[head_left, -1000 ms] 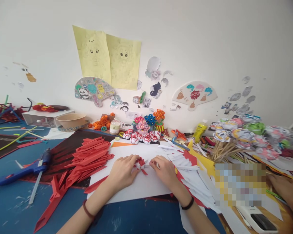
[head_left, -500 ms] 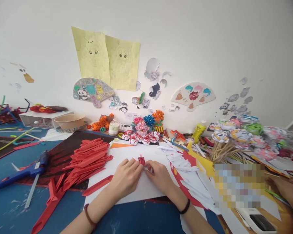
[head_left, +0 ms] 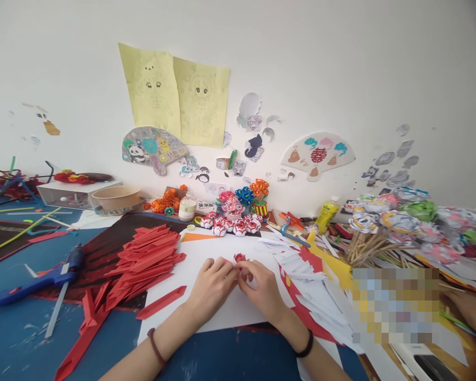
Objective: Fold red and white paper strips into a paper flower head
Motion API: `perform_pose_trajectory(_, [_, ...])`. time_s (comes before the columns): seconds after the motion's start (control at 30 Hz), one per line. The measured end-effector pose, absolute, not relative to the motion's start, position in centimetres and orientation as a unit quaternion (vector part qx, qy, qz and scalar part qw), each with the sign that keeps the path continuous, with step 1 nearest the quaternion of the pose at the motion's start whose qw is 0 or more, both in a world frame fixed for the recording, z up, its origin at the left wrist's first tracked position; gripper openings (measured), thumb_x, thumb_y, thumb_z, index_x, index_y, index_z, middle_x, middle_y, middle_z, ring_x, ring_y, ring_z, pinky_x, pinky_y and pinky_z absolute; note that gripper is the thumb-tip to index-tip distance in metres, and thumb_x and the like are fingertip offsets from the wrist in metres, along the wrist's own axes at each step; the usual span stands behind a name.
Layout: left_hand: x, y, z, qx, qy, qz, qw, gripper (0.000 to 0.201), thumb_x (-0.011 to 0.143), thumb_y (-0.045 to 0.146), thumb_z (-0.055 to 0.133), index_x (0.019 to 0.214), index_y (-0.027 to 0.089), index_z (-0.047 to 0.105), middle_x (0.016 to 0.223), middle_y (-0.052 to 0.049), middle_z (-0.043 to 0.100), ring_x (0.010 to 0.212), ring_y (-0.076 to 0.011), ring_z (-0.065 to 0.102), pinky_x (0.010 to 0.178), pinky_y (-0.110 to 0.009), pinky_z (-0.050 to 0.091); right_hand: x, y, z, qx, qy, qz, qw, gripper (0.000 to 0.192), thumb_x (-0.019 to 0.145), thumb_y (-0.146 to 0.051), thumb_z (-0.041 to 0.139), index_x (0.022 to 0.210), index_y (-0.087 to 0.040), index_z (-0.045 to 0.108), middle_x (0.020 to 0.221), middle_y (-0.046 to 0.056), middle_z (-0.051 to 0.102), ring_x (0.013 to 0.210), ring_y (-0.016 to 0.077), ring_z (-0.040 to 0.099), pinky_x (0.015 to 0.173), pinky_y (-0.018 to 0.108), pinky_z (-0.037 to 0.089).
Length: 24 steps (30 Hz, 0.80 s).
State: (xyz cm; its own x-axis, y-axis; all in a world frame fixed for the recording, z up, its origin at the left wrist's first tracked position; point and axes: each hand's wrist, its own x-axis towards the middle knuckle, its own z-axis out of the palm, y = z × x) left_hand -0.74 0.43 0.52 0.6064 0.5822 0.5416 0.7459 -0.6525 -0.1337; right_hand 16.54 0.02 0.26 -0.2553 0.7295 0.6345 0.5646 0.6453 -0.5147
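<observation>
My left hand (head_left: 211, 286) and my right hand (head_left: 262, 290) meet over a white sheet (head_left: 206, 254) on the table. Together they pinch a small red-and-white folded paper flower (head_left: 239, 259), which sticks up between the fingertips. A loose folded red strip (head_left: 161, 302) lies on the sheet just left of my left hand. Further left is a heap of folded red paper strips (head_left: 145, 256). Several finished red-and-white paper flowers (head_left: 230, 226) sit in a row beyond the sheet.
A blue glue gun (head_left: 39, 276) lies at the left. White folded paper pieces (head_left: 301, 264) pile up to the right. A bowl (head_left: 116, 197), a small jar (head_left: 186, 207) and a yellow glue bottle (head_left: 326, 215) stand by the wall. Another person's hand (head_left: 470, 311) rests at far right.
My hands have drawn closer together around the paper flower and shifted slightly right. The flower has been turned and now shows more white.
</observation>
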Motion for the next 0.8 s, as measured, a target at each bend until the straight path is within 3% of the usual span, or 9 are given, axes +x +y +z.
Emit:
perform_pose_trajectory(0.37, [-1.3,0.9,0.6,-0.872,-0.366,-0.272,0.176,0.009,0.094,0.021,0.054,0.102,0.021,0.058,0.093,-0.001,0.064,0.085,-0.0193,0.049,0.073,-0.035,0.029,17.2,0.3,1.4,-0.367,-0.811,0.119,0.440,0.023,0.086,-0.020,0.066,0.108,-0.024,0.061,0.086,0.003,0.062,0.084,0.0199,0.057,0.076,0.033,0.049])
perform_pose_trajectory(0.53, [-1.8,1.1,0.8,-0.861,-0.379,-0.288,0.181,0.012,0.097,0.028,0.051,0.102,0.023,0.060,0.089,-0.001,0.065,0.085,-0.0194,0.050,0.076,-0.036,0.028,18.0,1.0,0.8,-0.400,-0.820,0.061,0.405,0.013,0.088,-0.031,0.065,0.098,-0.024,0.066,0.091,0.004,0.067,0.088,0.0222,0.057,0.077,0.036,0.047])
perform_pose_trajectory(0.8, [-1.8,1.0,0.6,-0.859,-0.374,-0.298,0.184,0.014,0.097,0.032,0.051,0.099,0.024,0.062,0.084,-0.001,0.067,0.085,-0.0190,0.051,0.080,-0.037,0.028,18.3,1.4,0.1,-0.378,-0.846,-0.020,0.377,0.016,0.092,-0.032,0.059,0.099,-0.021,0.069,0.086,0.004,0.070,0.083,0.0211,0.058,0.073,0.034,0.045])
